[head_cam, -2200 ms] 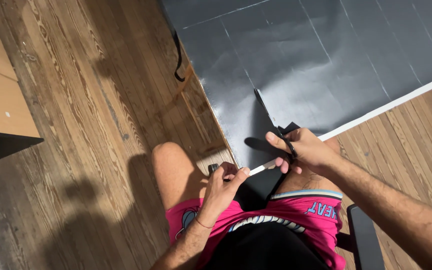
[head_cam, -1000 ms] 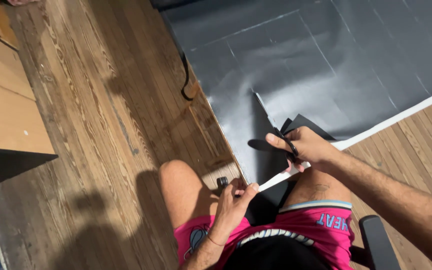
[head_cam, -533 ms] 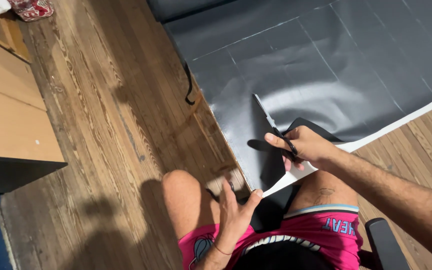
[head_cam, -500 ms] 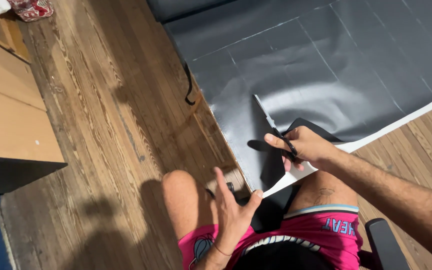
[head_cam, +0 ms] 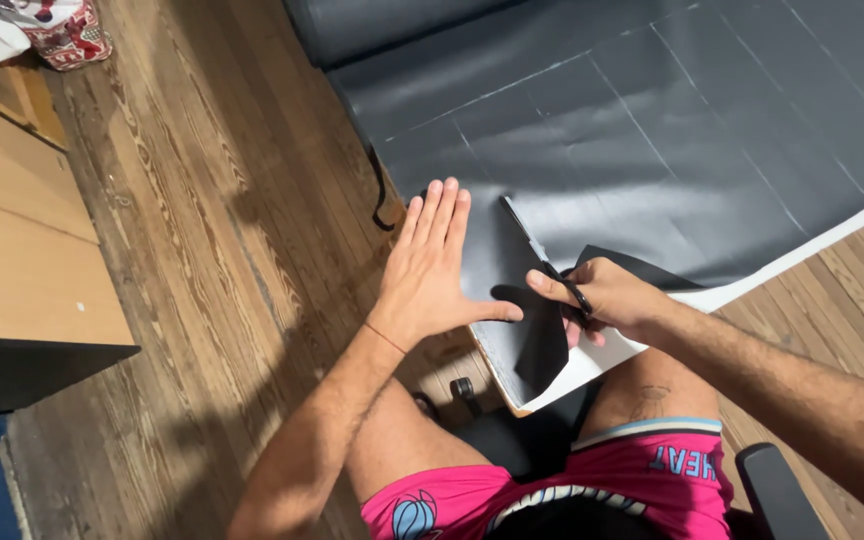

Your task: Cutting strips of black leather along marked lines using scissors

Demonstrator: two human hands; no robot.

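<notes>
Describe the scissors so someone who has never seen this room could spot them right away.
Find the big dark grey sheet spread over the wooden floor. At its near edge the right hand holds black-handled scissors, blades pointing up into a slit, beside the flat left hand: the only tool there.

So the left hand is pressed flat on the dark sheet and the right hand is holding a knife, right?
Not quite. In the head view the right hand holds black-handled scissors, not a knife. The left hand does lie flat on the dark sheet.
</notes>
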